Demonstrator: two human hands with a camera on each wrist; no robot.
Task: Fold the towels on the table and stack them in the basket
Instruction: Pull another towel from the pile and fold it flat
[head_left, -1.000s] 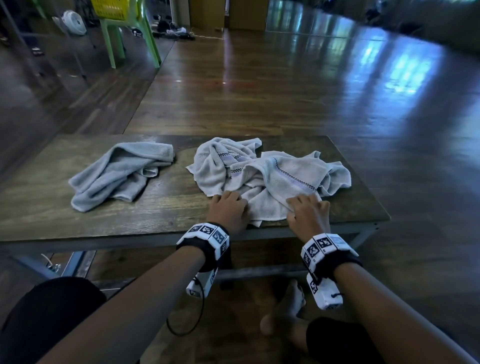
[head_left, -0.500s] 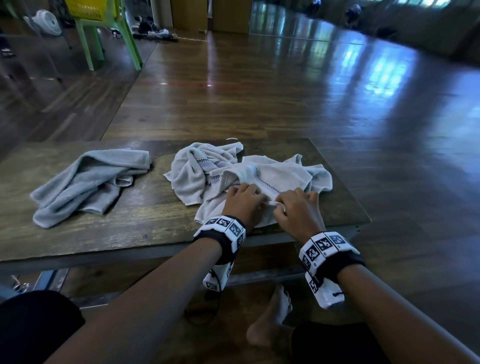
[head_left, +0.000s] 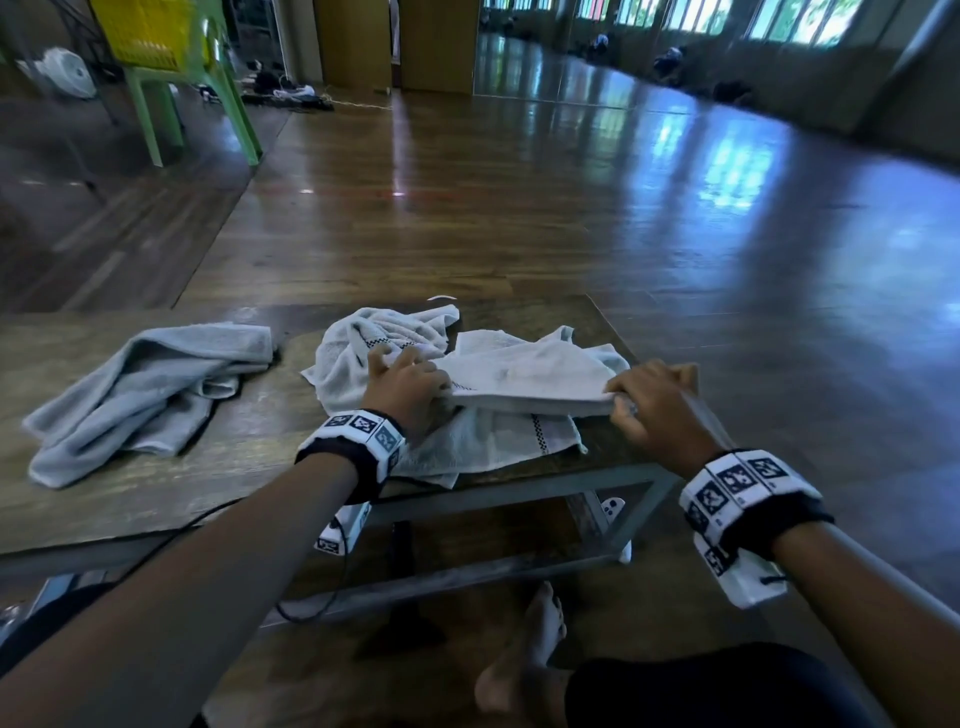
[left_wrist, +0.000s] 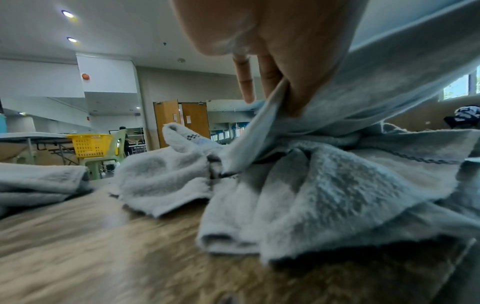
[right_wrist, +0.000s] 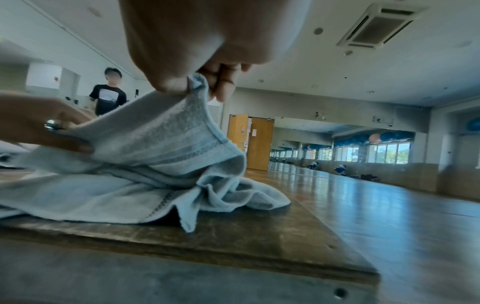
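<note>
Two hands (head_left: 410, 387) (head_left: 657, 410) pinching one towel (head_left: 530, 376), three towels on table (head_left: 156, 499)

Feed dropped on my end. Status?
Both hands grip one towel's near edge, lifted. Two towels unfolded on table. Nothing blocking.
</note>
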